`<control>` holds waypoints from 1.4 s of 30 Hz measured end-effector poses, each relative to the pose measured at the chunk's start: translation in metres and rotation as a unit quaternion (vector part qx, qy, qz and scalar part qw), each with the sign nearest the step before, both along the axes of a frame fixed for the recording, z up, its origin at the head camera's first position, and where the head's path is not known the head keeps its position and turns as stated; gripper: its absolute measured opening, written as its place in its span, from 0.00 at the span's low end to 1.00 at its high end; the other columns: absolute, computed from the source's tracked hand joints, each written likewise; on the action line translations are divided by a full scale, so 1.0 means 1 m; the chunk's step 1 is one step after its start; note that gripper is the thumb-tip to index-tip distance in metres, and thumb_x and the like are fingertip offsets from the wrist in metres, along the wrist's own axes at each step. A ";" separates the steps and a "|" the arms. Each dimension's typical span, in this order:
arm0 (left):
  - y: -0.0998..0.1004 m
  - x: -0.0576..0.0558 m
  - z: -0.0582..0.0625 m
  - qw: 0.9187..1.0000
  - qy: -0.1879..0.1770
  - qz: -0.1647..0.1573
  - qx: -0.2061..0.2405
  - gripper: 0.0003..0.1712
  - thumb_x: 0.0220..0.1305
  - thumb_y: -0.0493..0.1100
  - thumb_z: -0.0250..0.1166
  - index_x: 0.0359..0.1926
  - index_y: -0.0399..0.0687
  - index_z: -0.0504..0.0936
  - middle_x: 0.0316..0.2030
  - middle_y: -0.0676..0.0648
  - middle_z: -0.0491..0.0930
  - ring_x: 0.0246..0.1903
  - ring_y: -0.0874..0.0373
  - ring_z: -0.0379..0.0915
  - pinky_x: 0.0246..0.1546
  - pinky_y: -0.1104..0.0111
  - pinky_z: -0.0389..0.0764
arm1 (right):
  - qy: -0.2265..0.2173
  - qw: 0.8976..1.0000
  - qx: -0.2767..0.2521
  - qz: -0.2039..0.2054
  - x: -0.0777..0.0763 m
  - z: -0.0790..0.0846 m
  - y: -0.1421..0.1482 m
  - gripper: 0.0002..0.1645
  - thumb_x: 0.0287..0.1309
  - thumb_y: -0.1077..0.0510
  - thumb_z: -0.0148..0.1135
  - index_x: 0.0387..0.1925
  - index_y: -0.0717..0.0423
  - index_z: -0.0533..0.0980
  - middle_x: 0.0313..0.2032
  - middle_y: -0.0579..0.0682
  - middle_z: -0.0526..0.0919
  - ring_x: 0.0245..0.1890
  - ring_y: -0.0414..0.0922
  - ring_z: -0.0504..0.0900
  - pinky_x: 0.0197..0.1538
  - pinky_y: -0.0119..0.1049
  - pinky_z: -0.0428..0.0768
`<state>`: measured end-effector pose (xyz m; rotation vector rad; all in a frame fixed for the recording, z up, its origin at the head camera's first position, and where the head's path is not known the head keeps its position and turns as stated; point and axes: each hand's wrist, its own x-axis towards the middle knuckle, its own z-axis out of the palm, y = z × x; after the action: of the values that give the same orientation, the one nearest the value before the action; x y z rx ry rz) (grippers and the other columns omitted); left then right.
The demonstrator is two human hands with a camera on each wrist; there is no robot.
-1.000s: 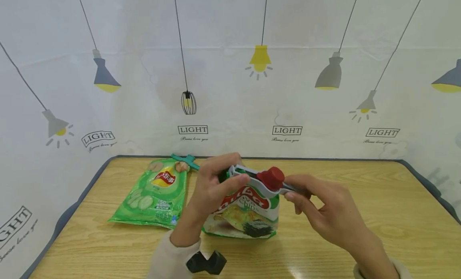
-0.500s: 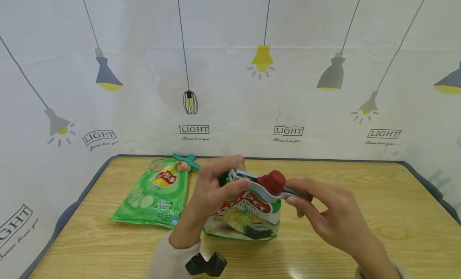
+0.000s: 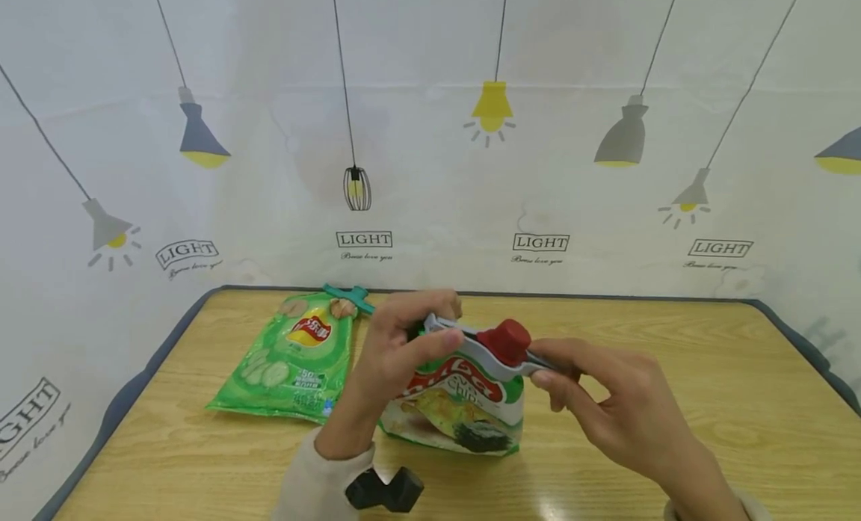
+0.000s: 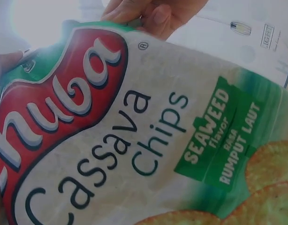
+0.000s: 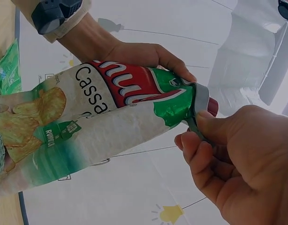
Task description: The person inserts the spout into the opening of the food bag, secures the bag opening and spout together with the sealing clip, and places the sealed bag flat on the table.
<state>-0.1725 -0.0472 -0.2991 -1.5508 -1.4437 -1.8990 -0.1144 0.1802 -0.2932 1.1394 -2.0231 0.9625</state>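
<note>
In the head view a white, red and green bag of cassava chips (image 3: 457, 416) is held up in front of me over the table. Along its top edge lies a grey bag clip (image 3: 494, 362) with a red cap (image 3: 509, 340). My left hand (image 3: 390, 356) grips the bag's upper left corner, its thumb lying at the clip's left end. With thumb and fingers, my right hand (image 3: 619, 405) pinches the clip's right end, also seen in the right wrist view. The bag's printed front (image 4: 134, 117) fills the left wrist view.
A green bag of potato chips (image 3: 289, 364) lies on the wooden table (image 3: 673, 356) to the left, with a teal clip (image 3: 350, 297) at its top corner. Behind the table stands a white sheet (image 3: 430, 132) printed with lamps.
The bag's lower end has dropped slightly toward me, and my right hand has sunk a little with its end of the clip. Both hands keep their hold.
</note>
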 end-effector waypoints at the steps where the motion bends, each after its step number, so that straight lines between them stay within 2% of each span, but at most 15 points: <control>1: 0.001 0.000 0.000 1.000 -0.003 -0.002 -0.001 0.21 0.70 0.46 0.56 0.20 0.46 0.64 0.18 0.51 0.55 0.18 0.61 0.50 0.19 0.67 0.54 | 0.004 1.000 0.001 -0.004 0.000 0.000 0.000 0.16 0.67 0.50 0.56 0.42 0.58 0.80 0.23 0.38 0.77 0.21 0.28 0.72 0.25 0.21 0.71; 4: 0.002 0.001 0.001 1.000 -0.004 0.000 -0.007 0.21 0.70 0.46 0.56 0.21 0.46 0.63 0.18 0.51 0.55 0.18 0.60 0.51 0.18 0.67 0.54 | 0.016 1.000 -0.002 -0.011 0.001 0.001 0.000 0.18 0.67 0.49 0.55 0.42 0.60 0.80 0.22 0.38 0.76 0.21 0.29 0.71 0.25 0.21 0.70; 6: 0.002 0.002 0.002 1.000 0.005 0.016 -0.016 0.21 0.71 0.47 0.55 0.21 0.46 0.63 0.17 0.52 0.55 0.17 0.61 0.51 0.17 0.67 0.55 | 0.024 1.000 -0.006 -0.015 0.001 0.002 0.000 0.19 0.67 0.49 0.55 0.41 0.60 0.80 0.21 0.39 0.76 0.20 0.30 0.72 0.25 0.22 0.70; 9: -0.001 0.004 0.005 0.997 0.033 0.065 -0.039 0.21 0.71 0.50 0.54 0.21 0.47 0.65 0.17 0.53 0.57 0.17 0.63 0.52 0.18 0.68 0.56 | 0.033 0.999 -0.011 -0.018 -0.001 0.003 -0.001 0.19 0.67 0.48 0.55 0.40 0.61 0.80 0.21 0.39 0.76 0.20 0.30 0.71 0.24 0.22 0.70; 11: -0.004 0.004 0.008 0.990 0.056 0.115 -0.061 0.21 0.72 0.53 0.53 0.22 0.48 0.67 0.17 0.54 0.58 0.18 0.64 0.53 0.21 0.68 0.58 | 0.038 0.999 -0.012 -0.023 -0.002 0.004 -0.001 0.20 0.67 0.48 0.55 0.40 0.62 0.80 0.20 0.39 0.75 0.19 0.30 0.71 0.24 0.22 0.70; 14: -0.009 0.005 0.013 0.971 0.094 0.199 -0.096 0.22 0.71 0.57 0.52 0.25 0.48 0.71 0.18 0.55 0.64 0.20 0.64 0.56 0.28 0.66 0.60 | 0.044 0.998 -0.013 -0.030 -0.004 0.005 -0.001 0.21 0.67 0.47 0.54 0.39 0.62 0.80 0.20 0.39 0.75 0.19 0.31 0.71 0.24 0.22 0.70; 17: -0.014 0.007 0.017 0.939 0.136 0.292 -0.117 0.24 0.69 0.61 0.53 0.28 0.47 0.76 0.21 0.54 0.73 0.22 0.63 0.63 0.33 0.63 0.60 | 0.047 0.998 -0.013 -0.037 -0.005 0.006 -0.001 0.21 0.67 0.47 0.54 0.40 0.62 0.80 0.20 0.39 0.75 0.19 0.31 0.71 0.24 0.22 0.70; 20: -0.020 0.009 0.021 0.906 0.168 0.371 -0.120 0.27 0.64 0.65 0.55 0.31 0.45 0.78 0.25 0.53 0.78 0.24 0.60 0.68 0.37 0.60 0.59 | 0.048 0.998 -0.014 -0.040 -0.007 0.006 0.001 0.21 0.67 0.47 0.54 0.40 0.62 0.80 0.20 0.40 0.76 0.19 0.31 0.71 0.23 0.22 0.70; 22: -0.024 0.010 0.023 0.889 0.179 0.404 -0.118 0.28 0.61 0.66 0.57 0.31 0.45 0.79 0.26 0.52 0.80 0.26 0.59 0.68 0.38 0.57 0.58 | 0.050 0.998 -0.015 -0.043 -0.009 0.007 0.002 0.22 0.67 0.47 0.55 0.40 0.62 0.80 0.20 0.40 0.76 0.19 0.31 0.72 0.24 0.22 0.71; 26: -0.033 0.012 0.028 0.874 0.196 0.427 -0.124 0.27 0.58 0.67 0.59 0.32 0.46 0.80 0.27 0.53 0.81 0.27 0.59 0.66 0.39 0.53 0.53 | 0.045 0.998 -0.016 -0.048 -0.010 0.006 0.004 0.22 0.66 0.46 0.54 0.40 0.62 0.81 0.20 0.40 0.77 0.19 0.31 0.72 0.24 0.23 0.71; 31: -0.043 0.011 0.029 0.878 0.200 0.414 -0.133 0.27 0.58 0.65 0.61 0.36 0.45 0.81 0.31 0.51 0.82 0.31 0.57 0.70 0.40 0.51 0.51 | 0.035 0.998 -0.018 -0.052 -0.010 0.006 0.007 0.23 0.66 0.45 0.54 0.40 0.62 0.81 0.20 0.40 0.77 0.18 0.31 0.72 0.24 0.23 0.71; 36: -0.056 0.009 0.024 0.891 0.176 0.394 -0.144 0.27 0.59 0.63 0.62 0.41 0.42 0.80 0.37 0.48 0.82 0.39 0.54 0.74 0.41 0.53 0.55 | 0.030 0.998 -0.018 -0.054 -0.015 0.000 0.011 0.23 0.66 0.45 0.55 0.42 0.61 0.81 0.22 0.41 0.79 0.18 0.32 0.73 0.23 0.23 0.71; 42: -0.072 0.010 0.018 0.905 0.146 0.375 -0.140 0.26 0.59 0.58 0.64 0.47 0.41 0.80 0.42 0.47 0.80 0.43 0.53 0.73 0.42 0.58 0.59 | 0.012 0.999 -0.010 -0.052 -0.023 -0.006 0.020 0.18 0.65 0.49 0.58 0.45 0.59 0.81 0.24 0.39 0.80 0.19 0.31 0.74 0.25 0.23 0.73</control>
<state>-0.1629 -0.1193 -0.2814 -1.0648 -1.8578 -1.0033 -0.1377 0.2002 -0.2988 1.0203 -2.0278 0.9105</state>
